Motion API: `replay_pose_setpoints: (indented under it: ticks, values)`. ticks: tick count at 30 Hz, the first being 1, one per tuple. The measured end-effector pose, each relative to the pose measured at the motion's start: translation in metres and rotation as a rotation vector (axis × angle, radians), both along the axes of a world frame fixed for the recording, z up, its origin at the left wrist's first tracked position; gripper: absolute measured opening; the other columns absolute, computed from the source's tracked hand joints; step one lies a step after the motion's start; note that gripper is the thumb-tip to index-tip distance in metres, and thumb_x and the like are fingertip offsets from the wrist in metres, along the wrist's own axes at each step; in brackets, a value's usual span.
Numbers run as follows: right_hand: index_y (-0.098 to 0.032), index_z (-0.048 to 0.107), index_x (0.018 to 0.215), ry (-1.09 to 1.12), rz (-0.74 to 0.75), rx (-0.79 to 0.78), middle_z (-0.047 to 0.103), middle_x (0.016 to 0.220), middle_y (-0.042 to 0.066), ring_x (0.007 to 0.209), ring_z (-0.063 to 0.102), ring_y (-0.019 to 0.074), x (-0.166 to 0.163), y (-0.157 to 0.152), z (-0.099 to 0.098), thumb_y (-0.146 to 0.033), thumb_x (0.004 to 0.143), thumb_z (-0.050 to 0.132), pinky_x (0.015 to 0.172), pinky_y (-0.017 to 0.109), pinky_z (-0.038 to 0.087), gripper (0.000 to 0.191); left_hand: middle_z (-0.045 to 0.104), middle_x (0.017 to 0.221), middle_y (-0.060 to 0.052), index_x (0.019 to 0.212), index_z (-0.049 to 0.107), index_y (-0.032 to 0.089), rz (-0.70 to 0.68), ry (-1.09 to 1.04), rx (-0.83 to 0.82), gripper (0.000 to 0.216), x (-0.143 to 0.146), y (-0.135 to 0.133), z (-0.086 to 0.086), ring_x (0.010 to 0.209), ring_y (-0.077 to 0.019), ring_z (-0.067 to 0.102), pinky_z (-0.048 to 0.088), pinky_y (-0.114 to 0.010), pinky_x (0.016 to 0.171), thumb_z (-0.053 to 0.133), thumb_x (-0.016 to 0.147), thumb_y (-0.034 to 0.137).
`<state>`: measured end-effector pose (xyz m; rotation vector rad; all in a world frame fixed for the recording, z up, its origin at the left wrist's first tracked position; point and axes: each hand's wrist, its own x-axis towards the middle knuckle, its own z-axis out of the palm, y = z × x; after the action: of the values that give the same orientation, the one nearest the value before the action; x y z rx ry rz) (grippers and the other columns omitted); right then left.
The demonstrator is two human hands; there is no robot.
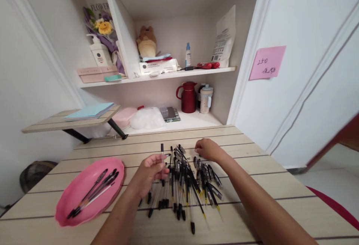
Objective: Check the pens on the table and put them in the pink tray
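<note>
At the lower centre of the frame, a clear pen barrel (162,154) with a dark upper end was held nearly upright by the left hand (151,172), gripped between the thumb and the fingers. To the right of it, just beyond the far edge of a loose heap of pen parts (181,185), the right hand (208,149) was seen with its fingers curled downward near the tabletop (252,177); whether anything was grasped there could not be told. Clear barrels, black caps and dark refills with yellow sections were spread across the heap, some laid over others, mostly pointed toward the bottom of the frame.

At the lower left, several pens (95,192) were laid side by side, slanted, in a pink scalloped dish (80,177). Above the dish, at the middle left, light blue papers (89,111) were supported by a small wooden stand (42,124) with black legs.

Near the centre of the frame, a dark red jug (188,98) was placed just beside a pale lidded cup (206,99). Higher up, a plush toy (146,43), a white packet (158,66) and a blue-capped bottle (188,56) were lined along a shelf (196,73). At the upper right, a pink note (267,62) with handwriting was stuck to the white surface.
</note>
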<state>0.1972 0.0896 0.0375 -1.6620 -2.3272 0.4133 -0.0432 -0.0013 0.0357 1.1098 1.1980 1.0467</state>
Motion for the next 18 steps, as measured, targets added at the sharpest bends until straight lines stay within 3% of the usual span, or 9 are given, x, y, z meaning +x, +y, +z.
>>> replay_pose_setpoints:
  ticks: [2,4,12,14,18]
  values:
    - [-0.018,0.066,0.070,-0.053,-0.010,-0.014,0.067,0.080,0.008,0.076,0.059,0.0196,-0.003,0.000,-0.005,-0.024,0.067,0.054,0.060,0.025,0.037,0.014,0.058,0.079,-0.002,0.097,0.055,0.018,-0.044,-0.265,-0.061,0.031,0.011,-0.008,-0.007,0.067,-0.0127,0.059,0.046,-0.028,0.065,0.062,0.067,0.025]
    - [-0.017,0.067,0.070,-0.076,-0.022,-0.024,0.067,0.079,0.010,0.075,0.059,0.0210,-0.005,0.000,-0.007,-0.025,0.065,0.056,0.060,0.026,0.037,0.014,0.059,0.076,-0.002,0.096,0.056,0.017,-0.073,-0.402,-0.099,0.029,0.018,-0.013,-0.016,0.066,-0.0122,0.059,0.045,-0.026,0.063,0.062,0.068,0.023]
    - [-0.017,0.065,0.069,-0.085,0.027,-0.032,0.066,0.077,0.008,0.071,0.058,0.0184,-0.008,-0.010,0.004,-0.027,0.067,0.055,0.060,0.025,0.037,0.015,0.059,0.075,-0.003,0.100,0.057,0.016,-0.151,-0.549,-0.150,0.029,0.023,-0.016,-0.036,0.064,-0.0114,0.058,0.045,-0.025,0.061,0.060,0.071,0.017]
    - [-0.017,0.064,0.066,0.027,0.098,-0.060,0.065,0.071,0.006,0.066,0.057,0.0154,-0.012,-0.015,0.007,-0.027,0.068,0.053,0.057,0.023,0.037,0.015,0.058,0.074,-0.002,0.100,0.057,0.016,-0.155,-0.555,-0.151,0.030,0.024,-0.016,-0.038,0.063,-0.0108,0.057,0.045,-0.024,0.060,0.060,0.071,0.015]
    - [-0.015,0.059,0.066,0.400,0.224,-0.292,0.059,0.058,0.001,0.048,0.051,0.0101,-0.021,-0.024,0.007,-0.029,0.072,0.047,0.047,0.020,0.037,0.019,0.057,0.072,-0.001,0.099,0.057,0.016,-0.155,-0.550,-0.158,0.029,0.026,-0.017,-0.038,0.060,-0.0096,0.056,0.044,-0.021,0.054,0.061,0.070,0.013]
